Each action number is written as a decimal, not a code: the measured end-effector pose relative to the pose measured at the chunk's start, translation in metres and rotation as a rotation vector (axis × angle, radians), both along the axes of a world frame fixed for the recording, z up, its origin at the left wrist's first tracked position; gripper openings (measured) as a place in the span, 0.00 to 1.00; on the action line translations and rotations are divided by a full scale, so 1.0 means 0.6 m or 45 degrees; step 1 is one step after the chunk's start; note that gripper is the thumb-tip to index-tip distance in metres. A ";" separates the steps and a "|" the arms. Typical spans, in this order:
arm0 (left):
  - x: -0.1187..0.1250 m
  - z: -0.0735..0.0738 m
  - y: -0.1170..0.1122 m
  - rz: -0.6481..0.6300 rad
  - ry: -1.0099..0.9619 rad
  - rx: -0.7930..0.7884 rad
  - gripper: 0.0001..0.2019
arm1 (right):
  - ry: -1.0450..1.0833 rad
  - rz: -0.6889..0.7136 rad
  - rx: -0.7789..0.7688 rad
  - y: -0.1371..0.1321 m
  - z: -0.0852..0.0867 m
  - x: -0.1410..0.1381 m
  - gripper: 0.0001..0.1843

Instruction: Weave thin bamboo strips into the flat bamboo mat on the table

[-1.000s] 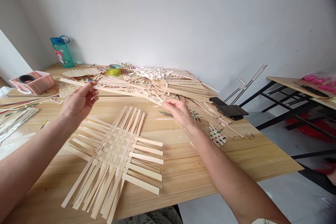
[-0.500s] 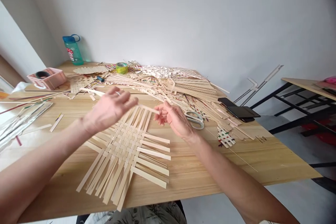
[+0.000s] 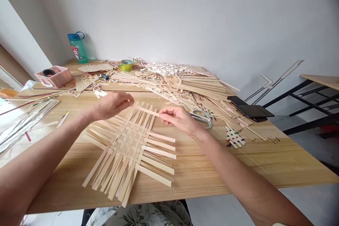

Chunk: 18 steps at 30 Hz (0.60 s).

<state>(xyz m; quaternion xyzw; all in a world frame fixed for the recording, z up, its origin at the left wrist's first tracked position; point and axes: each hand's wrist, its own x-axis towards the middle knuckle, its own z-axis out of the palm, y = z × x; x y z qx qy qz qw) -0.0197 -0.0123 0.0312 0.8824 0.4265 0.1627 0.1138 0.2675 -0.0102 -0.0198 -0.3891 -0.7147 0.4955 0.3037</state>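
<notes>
A flat, pale wooden strip (image 3: 146, 109) spans the gap between my hands, above the far edge of a woven mat. My right hand (image 3: 176, 118) pinches its right end between thumb and fingers. At the other end my left hand (image 3: 113, 105) is closed, palm down, with its fingertips at the strip. The woven mat (image 3: 128, 139) of pale strips lies on the table below, its long loose ends fanning out on all sides. Its far ends are partly behind the strip and its far-left ends lie under my left hand.
Scissors (image 3: 201, 118) lie just beyond my right wrist. Heaped loose strips (image 3: 196, 88) cover the back of the wooden table (image 3: 201, 173). A small coloured woven piece (image 3: 235, 137) and dark phones (image 3: 251, 111) lie to the right. A pink basket (image 3: 57, 76), tape roll (image 3: 126, 65) and bottle (image 3: 78, 48) stand behind.
My right hand has turned and its fingers have closed more firmly on the strip's end. My left hand has lowered slightly. The whole view has shifted a little to the left.
</notes>
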 end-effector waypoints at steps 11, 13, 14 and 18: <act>-0.055 -0.035 0.037 -0.010 0.031 -0.709 0.18 | -0.626 -0.048 0.635 0.030 -0.042 0.026 0.11; -0.058 -0.039 0.041 -0.009 0.037 -0.730 0.18 | -0.713 -0.050 0.713 0.032 -0.045 0.025 0.06; -0.059 -0.040 0.042 -0.010 0.037 -0.744 0.19 | -0.745 -0.058 0.736 0.034 -0.045 0.025 0.06; -0.059 -0.032 0.038 -0.037 0.031 -0.834 0.18 | -0.876 -0.159 0.811 0.047 -0.048 0.038 0.09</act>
